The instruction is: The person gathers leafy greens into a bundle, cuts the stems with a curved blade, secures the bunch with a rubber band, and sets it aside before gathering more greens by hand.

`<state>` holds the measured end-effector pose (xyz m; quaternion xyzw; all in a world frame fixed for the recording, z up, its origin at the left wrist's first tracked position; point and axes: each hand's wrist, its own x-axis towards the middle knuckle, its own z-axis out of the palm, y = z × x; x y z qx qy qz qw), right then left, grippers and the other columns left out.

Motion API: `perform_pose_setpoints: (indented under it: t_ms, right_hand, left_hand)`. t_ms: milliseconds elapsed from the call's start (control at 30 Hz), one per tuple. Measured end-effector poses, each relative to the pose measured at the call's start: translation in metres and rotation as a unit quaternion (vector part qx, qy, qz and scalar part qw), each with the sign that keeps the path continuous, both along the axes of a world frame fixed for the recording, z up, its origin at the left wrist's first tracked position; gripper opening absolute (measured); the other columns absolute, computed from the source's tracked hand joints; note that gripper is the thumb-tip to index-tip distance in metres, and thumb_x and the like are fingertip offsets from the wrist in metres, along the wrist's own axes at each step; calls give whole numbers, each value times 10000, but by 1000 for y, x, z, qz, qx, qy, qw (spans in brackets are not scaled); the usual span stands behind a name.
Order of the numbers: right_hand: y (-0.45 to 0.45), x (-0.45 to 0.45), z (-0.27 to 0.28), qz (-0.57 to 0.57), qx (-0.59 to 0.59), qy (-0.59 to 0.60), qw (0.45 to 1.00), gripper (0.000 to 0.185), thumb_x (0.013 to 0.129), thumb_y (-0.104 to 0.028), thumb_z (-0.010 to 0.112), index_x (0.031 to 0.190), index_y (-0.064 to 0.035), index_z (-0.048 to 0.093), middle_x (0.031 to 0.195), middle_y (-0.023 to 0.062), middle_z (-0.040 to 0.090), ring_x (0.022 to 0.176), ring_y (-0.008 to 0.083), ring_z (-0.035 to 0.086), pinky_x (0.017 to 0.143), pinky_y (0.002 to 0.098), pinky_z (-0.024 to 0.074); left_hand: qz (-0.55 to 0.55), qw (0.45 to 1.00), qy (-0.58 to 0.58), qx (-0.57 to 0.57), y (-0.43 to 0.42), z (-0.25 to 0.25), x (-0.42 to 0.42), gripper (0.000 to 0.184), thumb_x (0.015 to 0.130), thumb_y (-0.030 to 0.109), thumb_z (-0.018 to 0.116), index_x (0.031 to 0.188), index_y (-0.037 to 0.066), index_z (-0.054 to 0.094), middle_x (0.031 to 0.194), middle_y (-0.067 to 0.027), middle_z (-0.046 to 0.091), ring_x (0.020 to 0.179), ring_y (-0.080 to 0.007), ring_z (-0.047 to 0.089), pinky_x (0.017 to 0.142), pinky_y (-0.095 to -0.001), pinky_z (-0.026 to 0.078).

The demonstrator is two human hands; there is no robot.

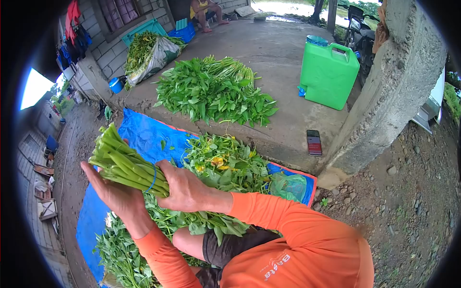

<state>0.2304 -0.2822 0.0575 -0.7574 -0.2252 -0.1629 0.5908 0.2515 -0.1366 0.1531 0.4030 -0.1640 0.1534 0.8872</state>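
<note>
A bundle of thick green leafy-vegetable stems (126, 163), bound with a thin blue band (153, 180), is held up over the blue tarp (98, 211). My right hand (185, 188) is wrapped round it beside the band, and leaves hang below that hand. Against the cut stem ends rests my left hand (117, 192), palm up to them with fingers stretched; some of its fingers are hidden behind the stems. Loose leafy greens (129, 252) lie around my legs. More loose greens with some yellow leaves (225, 163) lie on the tarp beyond my right hand.
A heap of bundled greens (206, 93) lies on the concrete ledge, near a green water jug (329, 74) and a phone (314, 142). A concrete post (391, 91) stands at right. Farther back are a full sack (156, 57) and a seated person (206, 12).
</note>
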Motion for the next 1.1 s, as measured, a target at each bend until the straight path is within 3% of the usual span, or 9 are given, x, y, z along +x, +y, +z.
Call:
perform_pose_setpoints:
  t_ms: [233, 267, 500, 667, 767, 833, 867, 967, 1100]
  right_hand:
    - [-15, 3, -17, -32, -64, 18, 997, 663, 764, -163, 794, 1310, 35, 472, 1017, 316, 700, 933, 521, 699, 806, 568, 559]
    - [-18, 3, -19, -39, -74, 23, 996, 665, 765, -164, 793, 1313, 35, 471, 1024, 316, 701, 935, 519, 700, 810, 568, 561]
    - [-39, 1, -32, -82, -109, 51, 989, 669, 777, -172, 783, 1327, 35, 463, 969, 300, 712, 882, 504, 716, 785, 556, 572]
    - [-61, 1, -28, -137, -107, 94, 980, 664, 791, -192, 792, 1301, 76, 463, 935, 289, 714, 850, 498, 718, 758, 556, 571]
    - [-54, 0, -22, -195, -102, 1, 976, 669, 804, -190, 807, 1311, 79, 464, 992, 283, 704, 892, 495, 714, 767, 562, 568]
    - [-34, 2, -29, -187, -90, -78, 975, 679, 816, -165, 817, 1348, 69, 466, 1066, 280, 675, 927, 492, 701, 772, 565, 562]
    - [-23, 0, -29, -190, -74, -102, 974, 675, 818, -154, 816, 1352, 66, 467, 1075, 279, 670, 923, 491, 698, 772, 565, 560]
    - [-12, 5, -23, -210, -15, -131, 969, 658, 824, -134, 809, 1354, 61, 471, 1085, 280, 660, 918, 484, 688, 770, 563, 554]
    - [-7, 4, -16, -199, 21, -139, 970, 596, 846, -107, 745, 1347, 70, 476, 1097, 272, 650, 973, 469, 665, 829, 540, 537]
  left_hand:
    - [45, 998, 35, 10, 26, -38, 13, 389, 1111, 264, 557, 1396, 3, 603, 1316, -167, 711, 1160, -267, 718, 1004, -450, 586]
    - [218, 974, 13, 63, 21, -47, 16, 364, 1093, 182, 601, 1406, -3, 579, 1269, -164, 727, 1161, -261, 717, 992, -408, 592]
    - [398, 905, -82, 126, 2, -14, 1, 387, 1088, 137, 633, 1430, -13, 531, 1285, -213, 732, 1181, -223, 709, 1019, -348, 565]
    - [274, 844, 90, 452, 51, -47, 6, 940, 1027, 576, 660, 1671, -6, 298, 1698, -214, 361, 1510, -343, 444, 1238, -456, 342]
    - [86, 944, 74, 309, 6, -93, -14, 877, 1026, 515, 689, 1635, -25, 362, 1637, -208, 453, 1479, -306, 480, 1230, -427, 357]
    - [140, 885, 15, 444, -43, -84, -13, 775, 1023, 425, 724, 1573, -47, 453, 1573, -201, 535, 1403, -261, 545, 1193, -402, 401]
    - [155, 949, -23, 273, -62, -85, 0, 638, 1015, 327, 751, 1473, -70, 551, 1418, -183, 660, 1252, -218, 635, 1109, -367, 469]
    - [197, 928, 10, 315, -81, -35, -8, 339, 1008, 225, 763, 1188, -55, 695, 1085, -93, 749, 1004, -139, 683, 911, -319, 539]
    - [196, 947, 11, 256, -88, -28, -9, 312, 980, 184, 795, 1171, -37, 686, 1070, -79, 730, 998, -140, 675, 878, -313, 542]
